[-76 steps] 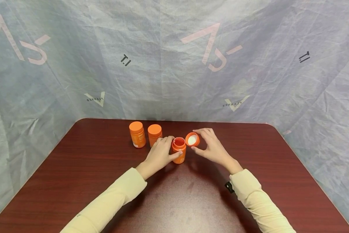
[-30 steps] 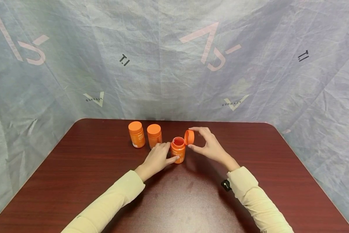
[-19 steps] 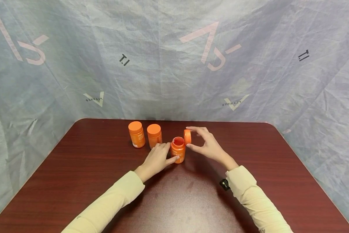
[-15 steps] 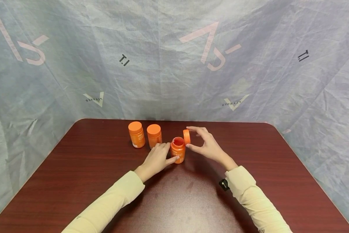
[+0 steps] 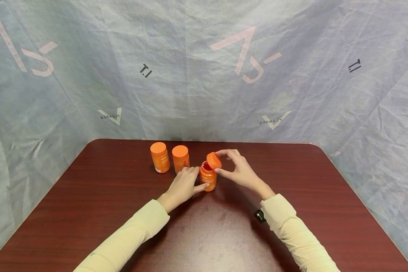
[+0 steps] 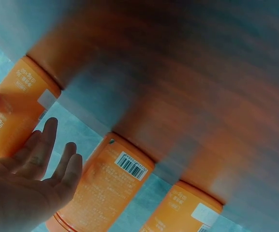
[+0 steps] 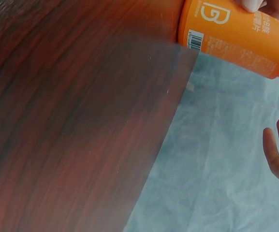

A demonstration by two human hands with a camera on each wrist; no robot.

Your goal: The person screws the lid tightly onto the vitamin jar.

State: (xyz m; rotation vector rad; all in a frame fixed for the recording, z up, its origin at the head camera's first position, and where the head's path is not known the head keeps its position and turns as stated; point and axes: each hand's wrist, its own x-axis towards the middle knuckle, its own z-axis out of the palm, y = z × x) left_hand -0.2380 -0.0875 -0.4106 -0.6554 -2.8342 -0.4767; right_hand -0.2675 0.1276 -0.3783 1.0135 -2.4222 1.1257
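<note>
Left hand (image 5: 182, 186): grips the uncapped orange bottle (image 5: 208, 178), thumb in front;
Right hand (image 5: 241, 172): pinches the tilted orange cap (image 5: 214, 161) at its mouth;
Uncapped orange bottle: upright on the table (image 5: 210, 234), right of two capped bottles (image 5: 161, 161)

The backdrop (image 5: 204, 87) reads mirrored "PLANNER" and "I.T"; the held orange bottle (image 7: 238, 38) bears a B-like logo (image 7: 215, 13)

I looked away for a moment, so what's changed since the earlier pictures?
The right hand moved left with the lid, turning it from underside showing to top showing; the lid now tilts partly over the open jar. The left hand shifted slightly lower on that jar. Both hands kept their holds. The far-left closed jar and the closed jar beside it stayed put.
</note>
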